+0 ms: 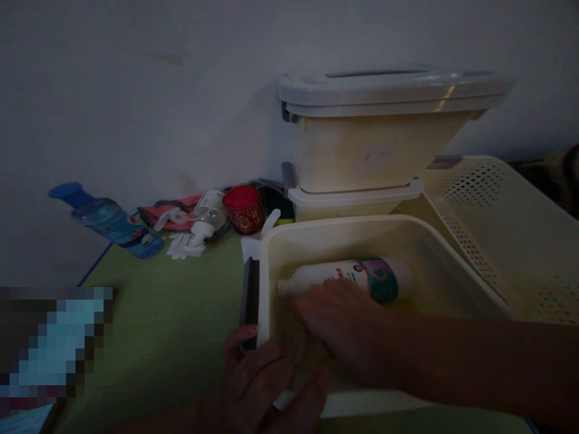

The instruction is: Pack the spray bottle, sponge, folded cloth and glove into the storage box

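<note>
A cream plastic bin (344, 232) stands open on a green table (172, 313). Inside it a white bottle (353, 274) with a teal and red label lies on its side. My right hand (339, 328) reaches into the bin and rests flat beside the bottle, fingers spread toward the bin's left wall. My left hand (266, 380) curls around the bin's near left corner, fingers over the rim next to a dark handle (248, 298).
Two stacked lidded cream boxes (380, 138) stand behind the bin, a perforated cream basket (497, 229) to the right. Against the wall lie a blue water bottle (108, 220), a red-lidded jar (244, 208), a clear spray bottle (208, 217) and red packets.
</note>
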{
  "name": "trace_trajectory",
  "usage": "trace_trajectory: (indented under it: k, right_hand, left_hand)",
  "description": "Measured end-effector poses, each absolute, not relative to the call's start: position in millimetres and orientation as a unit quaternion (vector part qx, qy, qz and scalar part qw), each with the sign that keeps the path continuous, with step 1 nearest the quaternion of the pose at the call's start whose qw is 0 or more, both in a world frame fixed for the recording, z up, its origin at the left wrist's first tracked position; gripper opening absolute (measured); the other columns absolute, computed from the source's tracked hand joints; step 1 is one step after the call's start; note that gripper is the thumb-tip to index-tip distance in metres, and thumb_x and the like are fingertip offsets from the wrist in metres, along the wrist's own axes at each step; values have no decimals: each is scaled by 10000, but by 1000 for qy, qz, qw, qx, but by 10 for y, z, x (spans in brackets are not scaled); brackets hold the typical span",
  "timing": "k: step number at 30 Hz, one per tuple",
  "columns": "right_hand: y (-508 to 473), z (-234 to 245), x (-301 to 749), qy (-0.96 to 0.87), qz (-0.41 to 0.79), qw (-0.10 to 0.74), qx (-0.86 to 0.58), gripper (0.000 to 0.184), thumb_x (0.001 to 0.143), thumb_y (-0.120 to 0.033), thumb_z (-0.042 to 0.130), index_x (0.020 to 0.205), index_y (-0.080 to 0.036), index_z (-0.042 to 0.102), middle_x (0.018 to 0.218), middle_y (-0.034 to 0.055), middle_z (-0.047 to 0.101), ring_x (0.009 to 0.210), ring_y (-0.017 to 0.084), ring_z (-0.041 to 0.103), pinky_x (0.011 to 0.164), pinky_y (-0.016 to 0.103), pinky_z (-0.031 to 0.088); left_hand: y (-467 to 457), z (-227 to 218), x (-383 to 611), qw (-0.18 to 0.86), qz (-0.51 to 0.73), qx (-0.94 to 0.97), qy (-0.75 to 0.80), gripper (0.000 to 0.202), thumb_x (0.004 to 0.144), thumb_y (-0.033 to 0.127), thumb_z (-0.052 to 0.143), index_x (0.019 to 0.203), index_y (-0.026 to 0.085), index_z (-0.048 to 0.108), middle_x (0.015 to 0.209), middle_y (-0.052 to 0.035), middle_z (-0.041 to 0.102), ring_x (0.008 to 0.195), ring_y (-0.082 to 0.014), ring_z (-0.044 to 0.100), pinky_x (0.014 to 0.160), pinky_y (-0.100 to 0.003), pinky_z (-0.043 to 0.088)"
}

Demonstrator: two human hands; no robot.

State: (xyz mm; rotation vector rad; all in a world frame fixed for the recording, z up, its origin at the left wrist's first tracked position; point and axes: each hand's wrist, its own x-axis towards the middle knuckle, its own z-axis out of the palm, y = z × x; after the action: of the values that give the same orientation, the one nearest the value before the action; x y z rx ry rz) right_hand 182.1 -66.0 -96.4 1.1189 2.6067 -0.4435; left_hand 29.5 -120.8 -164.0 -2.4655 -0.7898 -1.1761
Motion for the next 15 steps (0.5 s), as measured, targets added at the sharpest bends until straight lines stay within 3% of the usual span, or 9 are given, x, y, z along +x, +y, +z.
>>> trace_trajectory:
  k: [4, 10, 15]
  right_hand:
    - [-633, -1068, 1954, 897, -207, 74, 383, 297, 736, -136, 497, 1031, -100, 515, 720, 83, 634, 616, 204, 588, 531, 283, 387]
    - [-618, -1096, 2187, 889, -353, 29, 290, 145, 844, -151, 403, 872, -125, 543, 843, 81, 618, 700, 146, 560, 608, 242, 411]
    - [-590, -1139, 2219, 891, -369, 22, 263, 268, 848, -97, 348, 1054, -108, 519, 1000, 121, 614, 814, 157, 574, 706, 251, 435]
  left_hand:
    - [-1181, -1595, 311, 137, -419, -856, -270, 67, 761, 176, 605, 745, 237, 631, 707, 30, 460, 721, -84, 503, 946, -312, 336]
    - [-1197, -1605, 310, 144, -414, -856, -275, 84, 731, 178, 631, 776, 249, 628, 687, 33, 472, 723, -96, 508, 942, -333, 359]
    - [-1212, -1672, 296, 153, -420, -848, -283, 146, 704, 200, 658, 831, 265, 626, 686, 35, 469, 728, -99, 510, 935, -339, 363]
